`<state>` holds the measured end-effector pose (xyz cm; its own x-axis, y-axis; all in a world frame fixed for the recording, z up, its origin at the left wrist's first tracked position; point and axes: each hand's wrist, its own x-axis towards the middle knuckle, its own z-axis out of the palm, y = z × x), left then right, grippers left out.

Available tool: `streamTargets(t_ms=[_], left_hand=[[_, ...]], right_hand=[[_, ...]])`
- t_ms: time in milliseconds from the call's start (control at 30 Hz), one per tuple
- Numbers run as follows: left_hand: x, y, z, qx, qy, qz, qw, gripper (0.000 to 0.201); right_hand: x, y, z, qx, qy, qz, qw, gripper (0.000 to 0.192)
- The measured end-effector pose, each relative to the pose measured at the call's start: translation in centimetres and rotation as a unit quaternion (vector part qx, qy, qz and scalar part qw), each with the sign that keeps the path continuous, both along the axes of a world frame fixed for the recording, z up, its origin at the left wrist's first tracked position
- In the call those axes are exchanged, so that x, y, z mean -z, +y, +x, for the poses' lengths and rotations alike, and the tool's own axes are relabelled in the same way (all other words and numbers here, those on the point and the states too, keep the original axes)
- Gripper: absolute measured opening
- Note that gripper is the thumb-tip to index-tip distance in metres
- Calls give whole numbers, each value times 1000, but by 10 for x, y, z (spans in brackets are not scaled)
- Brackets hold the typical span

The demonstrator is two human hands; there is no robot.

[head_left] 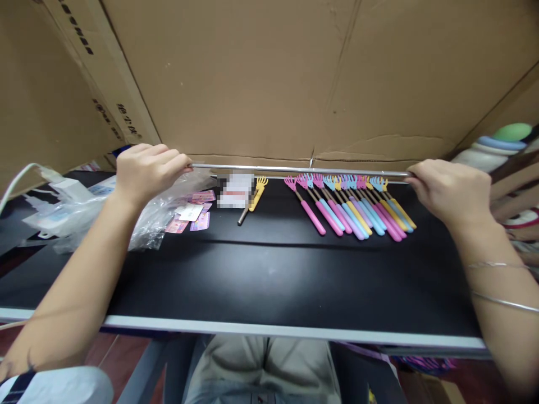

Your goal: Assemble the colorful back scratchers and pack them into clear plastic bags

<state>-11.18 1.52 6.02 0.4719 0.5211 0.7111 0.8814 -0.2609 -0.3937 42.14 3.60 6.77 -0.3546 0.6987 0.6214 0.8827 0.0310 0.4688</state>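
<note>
A thin silver metal rod (295, 169) is stretched level above the far part of the table, one end in each fist. My left hand (151, 165) is closed around its left end, and my right hand (450, 188) grips the right end. Below the rod, a row of back scratchers (357, 210) with pink, blue, purple and yellow handles lies slanted side by side. Left of the row is a yellow back-scratcher piece (258, 194) with a claw head, and a short dark metal tube (243, 216) lies against it. Both rod tips are hidden inside my fists.
Small printed cards (200, 221) and clear plastic bags (151, 224) lie on the black table (273, 286) at the left, near a white cable (17, 182). A blurred white packet (236, 192) sits mid-back. Cardboard walls (252, 78) rise behind. A white bottle with a green top (488, 151) stands far right.
</note>
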Motion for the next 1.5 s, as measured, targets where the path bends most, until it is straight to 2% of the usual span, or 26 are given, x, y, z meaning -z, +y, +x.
streamTargets(t_ms=[233,367,600,767,1000,1133,1333,1500], left_hand=[[-1,-2,-2,-12,-11,-13,1000,32],[-1,-5,-2,-18,16,0,1000,34],[0,-6,0,-8,-3,-9,1000,33],[1,-3,-4,-4,3,-2,1000,32],[9,7,-14,11,15,13,1000,28],[14,11,-14,18,-1,-7,1000,27],[16,11,-12,-1,43,26,999,27],[19,12,-9,-8,43,11,999,28]], right_hand=[[5,6,10,9,3,-19,1000,26],[6,7,13,8,11,-17,1000,26],[7,5,10,-11,27,-32,999,29],[10,7,12,1,42,-35,999,29],[16,10,11,-29,96,-72,992,28],[16,9,6,-35,120,-95,988,22],[16,8,0,-39,143,-120,982,22],[19,9,0,-36,149,-137,979,26]])
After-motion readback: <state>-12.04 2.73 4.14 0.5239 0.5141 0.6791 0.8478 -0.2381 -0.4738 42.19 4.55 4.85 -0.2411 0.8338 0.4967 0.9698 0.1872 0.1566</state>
